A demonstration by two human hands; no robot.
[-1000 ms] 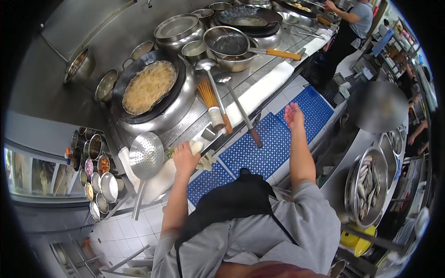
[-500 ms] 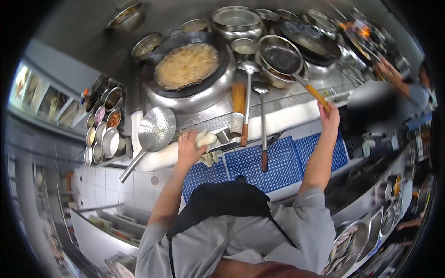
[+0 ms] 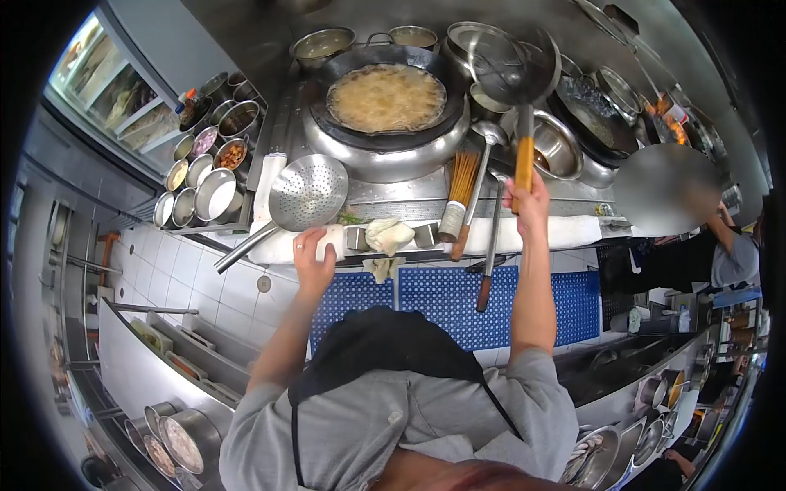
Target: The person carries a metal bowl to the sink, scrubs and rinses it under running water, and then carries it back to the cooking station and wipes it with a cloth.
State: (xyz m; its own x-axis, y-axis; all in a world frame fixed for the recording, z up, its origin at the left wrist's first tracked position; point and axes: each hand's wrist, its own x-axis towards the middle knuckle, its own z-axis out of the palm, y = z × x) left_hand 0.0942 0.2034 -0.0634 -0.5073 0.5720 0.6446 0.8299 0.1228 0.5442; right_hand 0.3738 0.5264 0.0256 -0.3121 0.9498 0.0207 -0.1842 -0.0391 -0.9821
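My right hand is closed round the wooden handle of a strainer, whose round head is smeared by motion above the stove. My left hand holds nothing, its fingers apart over the white towel along the counter edge. It is close to a large perforated ladle and left of a crumpled pale cloth. Beyond them, a wok holds bubbling yellowish oil. A steel bowl stands behind my right hand, partly hidden by the strainer.
A bamboo brush and two long-handled ladles, one with a dark wooden grip, lie across the counter edge. Seasoning pots stand at the left. Flames burn at the far right, near another person.
My right hand has lifted the strainer off the steel bowl and swung it left, handle now upright in view. My left hand has come off the pale cloth. The view has shifted.
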